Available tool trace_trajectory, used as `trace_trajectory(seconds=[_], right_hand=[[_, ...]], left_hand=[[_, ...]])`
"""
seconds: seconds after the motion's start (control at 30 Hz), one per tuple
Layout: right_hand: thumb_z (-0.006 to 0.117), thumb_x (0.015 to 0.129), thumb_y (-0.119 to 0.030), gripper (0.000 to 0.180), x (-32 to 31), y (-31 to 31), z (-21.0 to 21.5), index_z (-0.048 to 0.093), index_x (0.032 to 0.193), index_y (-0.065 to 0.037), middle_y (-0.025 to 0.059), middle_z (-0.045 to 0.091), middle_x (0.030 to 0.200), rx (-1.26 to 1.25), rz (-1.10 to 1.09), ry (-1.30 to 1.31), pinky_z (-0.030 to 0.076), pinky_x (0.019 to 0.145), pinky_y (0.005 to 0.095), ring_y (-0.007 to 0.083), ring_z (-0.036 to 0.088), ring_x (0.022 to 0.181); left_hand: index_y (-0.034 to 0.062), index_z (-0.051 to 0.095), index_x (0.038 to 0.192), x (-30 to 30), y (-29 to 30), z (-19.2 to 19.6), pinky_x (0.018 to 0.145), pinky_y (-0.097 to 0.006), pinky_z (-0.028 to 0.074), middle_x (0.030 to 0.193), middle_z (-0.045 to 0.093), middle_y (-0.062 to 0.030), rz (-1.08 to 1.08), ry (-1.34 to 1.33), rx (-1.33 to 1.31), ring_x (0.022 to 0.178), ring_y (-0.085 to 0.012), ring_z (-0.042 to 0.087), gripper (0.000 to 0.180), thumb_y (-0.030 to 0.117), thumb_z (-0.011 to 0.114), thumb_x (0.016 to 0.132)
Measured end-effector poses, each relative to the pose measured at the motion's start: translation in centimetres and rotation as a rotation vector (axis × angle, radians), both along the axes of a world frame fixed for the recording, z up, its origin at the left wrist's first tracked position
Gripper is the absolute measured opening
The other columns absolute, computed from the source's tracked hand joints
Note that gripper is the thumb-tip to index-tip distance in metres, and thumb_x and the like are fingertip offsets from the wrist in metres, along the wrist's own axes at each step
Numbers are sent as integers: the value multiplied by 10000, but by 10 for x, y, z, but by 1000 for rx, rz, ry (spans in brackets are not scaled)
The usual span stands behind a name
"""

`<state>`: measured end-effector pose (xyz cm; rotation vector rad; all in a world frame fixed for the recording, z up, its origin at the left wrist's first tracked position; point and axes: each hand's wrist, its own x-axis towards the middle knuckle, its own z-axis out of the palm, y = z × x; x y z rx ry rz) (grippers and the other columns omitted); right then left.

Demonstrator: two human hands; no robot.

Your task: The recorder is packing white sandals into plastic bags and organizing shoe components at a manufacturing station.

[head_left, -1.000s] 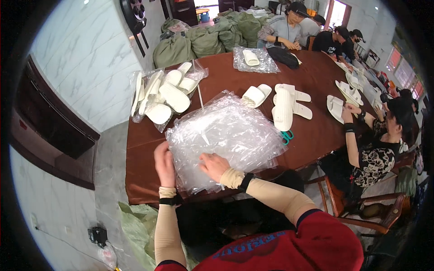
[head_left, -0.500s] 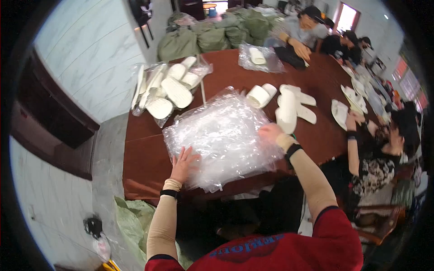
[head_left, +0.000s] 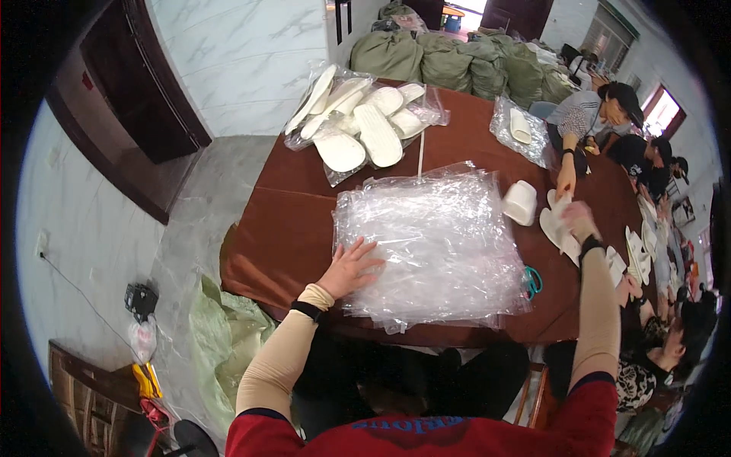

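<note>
My left hand [head_left: 350, 268] lies flat with fingers spread on a stack of clear plastic bags [head_left: 434, 259]. On the right, my right hand [head_left: 580, 221] reaches over the table to some white slippers [head_left: 557, 236]. Motion smears its fingers, so their grip on the slippers is unclear. Across from it, a co-worker's hand [head_left: 566, 183] comes down at the far end of those slippers. One more white slipper or pair [head_left: 520, 202] sits between the bags and my right hand. Teal-handled scissors [head_left: 534, 282] lie at the stack's right edge.
White slippers in clear bags [head_left: 373, 133] are heaped at the table's far left. Another bagged slipper [head_left: 521, 126] lies farther back. Several people work along the right side of the brown-covered table [head_left: 266, 244]. Green sacks [head_left: 445, 65] stand behind; a pale green sack [head_left: 221, 343] is by my left.
The view has swung left. My right hand has gone from the bags' right edge out to the slippers. A co-worker's arm now reaches there too. My left hand stays on the bags.
</note>
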<state>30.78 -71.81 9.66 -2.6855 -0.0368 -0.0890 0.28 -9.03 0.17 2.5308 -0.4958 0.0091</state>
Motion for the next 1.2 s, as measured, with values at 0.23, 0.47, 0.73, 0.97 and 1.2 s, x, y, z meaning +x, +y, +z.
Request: trace_trajectory(seconds=[0.23, 0.47, 0.73, 0.97, 1.2], right_hand=[[491, 875, -221, 263, 17, 147, 168, 585, 1086, -97, 194, 592, 1089, -678, -30, -362, 473, 833, 469, 389, 563, 1025], [492, 870, -189, 250, -9, 461, 61, 640, 1032, -70, 139, 603, 1095, -282, 929, -318, 446, 909, 384, 295, 568, 1037], [596, 751, -36, 353, -23, 580, -64, 578, 1103, -59, 155, 393, 1390, -303, 918, -324, 419, 973, 392, 342, 496, 1155], [618, 766, -116, 206, -10, 536, 69, 598, 958, -44, 150, 566, 998, 235, 775, -685, 436, 859, 382, 340, 555, 957], [498, 816, 26, 155, -51, 396, 202, 578, 928, -44, 119, 609, 892, 75, 521, -846, 468, 752, 319, 244, 596, 808]], left_hand=[[230, 467, 1290, -18, 12, -5, 1079, -624, 105, 1504, 228, -56, 82, -19, 52, 1416, -293, 121, 441, 347, 568, 877], [227, 420, 1315, -16, 12, -15, 1077, -634, 98, 1521, 186, -66, 88, -55, 91, 1421, -294, 96, 440, 384, 499, 912], [222, 434, 1307, -12, 4, -21, 1090, -611, 105, 1520, 190, -56, 79, -99, 74, 1423, -271, 90, 440, 406, 491, 911], [237, 425, 1317, -22, 13, -23, 1090, -612, 93, 1522, 189, -50, 99, -54, 50, 1425, -278, 72, 444, 412, 487, 914], [245, 424, 1330, -16, 11, -20, 1093, -612, 83, 1529, 174, -35, 93, -8, 83, 1426, -272, 70, 453, 427, 462, 917]])
